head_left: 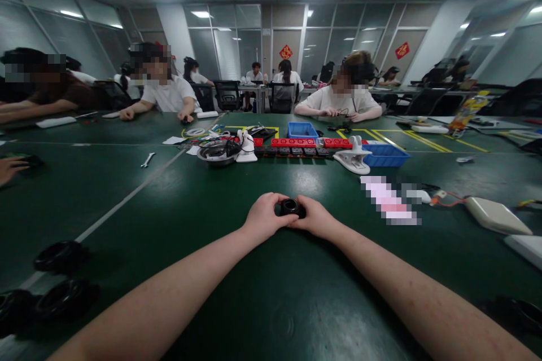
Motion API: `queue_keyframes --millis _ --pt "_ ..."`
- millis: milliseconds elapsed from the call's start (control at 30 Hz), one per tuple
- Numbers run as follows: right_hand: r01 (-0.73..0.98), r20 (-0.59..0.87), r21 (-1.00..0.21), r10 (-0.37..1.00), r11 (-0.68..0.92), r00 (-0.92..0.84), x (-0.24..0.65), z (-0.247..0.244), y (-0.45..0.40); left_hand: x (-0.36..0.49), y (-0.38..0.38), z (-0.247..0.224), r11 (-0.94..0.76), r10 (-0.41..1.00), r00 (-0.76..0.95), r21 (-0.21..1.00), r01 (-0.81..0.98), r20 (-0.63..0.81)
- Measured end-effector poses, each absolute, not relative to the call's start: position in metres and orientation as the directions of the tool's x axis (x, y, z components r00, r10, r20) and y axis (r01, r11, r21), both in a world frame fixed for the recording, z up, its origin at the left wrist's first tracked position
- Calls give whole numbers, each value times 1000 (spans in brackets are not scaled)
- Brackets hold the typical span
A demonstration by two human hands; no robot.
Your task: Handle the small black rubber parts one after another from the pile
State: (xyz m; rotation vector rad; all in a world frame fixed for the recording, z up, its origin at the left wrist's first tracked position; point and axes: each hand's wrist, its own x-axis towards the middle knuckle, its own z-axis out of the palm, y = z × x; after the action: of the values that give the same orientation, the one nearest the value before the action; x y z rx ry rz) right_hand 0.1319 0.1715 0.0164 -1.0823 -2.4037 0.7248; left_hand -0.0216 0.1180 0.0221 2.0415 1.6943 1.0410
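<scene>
A small black ring-shaped part (290, 208) with a round opening on top rests on or just above the green table (203, 192), near the middle of the view. My left hand (267, 216) grips it from the left, thumb at the near side and fingers curled behind. From the right, my right hand (314, 216) holds the same part, its fingers around that side. The fingertips hide parts of the outer wall.
Black rings (61, 256) lie at the lower left, another (523, 316) at the lower right. Ahead stand a metal bowl (217, 162), red blocks (294, 142), a white clamp (354, 159) and a blue bin (386, 157). A wrench (148, 160) lies left; people sit across.
</scene>
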Motion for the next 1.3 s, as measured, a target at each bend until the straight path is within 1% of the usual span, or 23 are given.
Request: queue_keyframes --millis 133,200,267,333,367,433,500,567,667,733,800,967,1300 --pt "732 273 -395 832 555 -484 125 14 162 -14 120 17 -200 933 -49 626 754 358" --pt "801 295 -303 850 517 -437 122 16 157 -11 121 15 -190 929 -65 622 759 364" --pt "836 285 -244 860 491 -423 121 18 153 -10 122 14 -192 926 -70 620 760 372" --pt "837 278 -233 859 495 -430 122 18 151 -11 122 15 -202 924 -63 623 756 376" --pt "822 279 -252 852 510 -444 123 17 152 -12 122 16 -211 926 -51 626 751 373" --pt "747 284 -330 815 578 -505 127 16 156 -16 121 18 -239 934 -7 638 732 358" --pt "614 276 -432 745 660 -607 132 15 161 -21 120 22 -282 941 69 655 702 331" --pt "480 229 -540 670 691 -706 138 16 168 -27 120 25 -324 941 156 674 663 300" --pt "346 89 -714 569 609 -817 146 22 177 -34 123 27 -366 930 266 707 604 254" --pt "303 17 -785 508 540 -861 150 26 180 -37 125 27 -378 920 322 725 575 225" --pt "305 -2 -787 493 536 -870 151 29 182 -39 127 26 -380 913 356 738 558 202" --pt "326 35 -711 495 623 -868 149 31 182 -39 127 24 -390 908 359 743 544 214" --pt "315 56 -708 494 632 -867 150 27 185 -36 122 29 -412 905 348 710 571 245"
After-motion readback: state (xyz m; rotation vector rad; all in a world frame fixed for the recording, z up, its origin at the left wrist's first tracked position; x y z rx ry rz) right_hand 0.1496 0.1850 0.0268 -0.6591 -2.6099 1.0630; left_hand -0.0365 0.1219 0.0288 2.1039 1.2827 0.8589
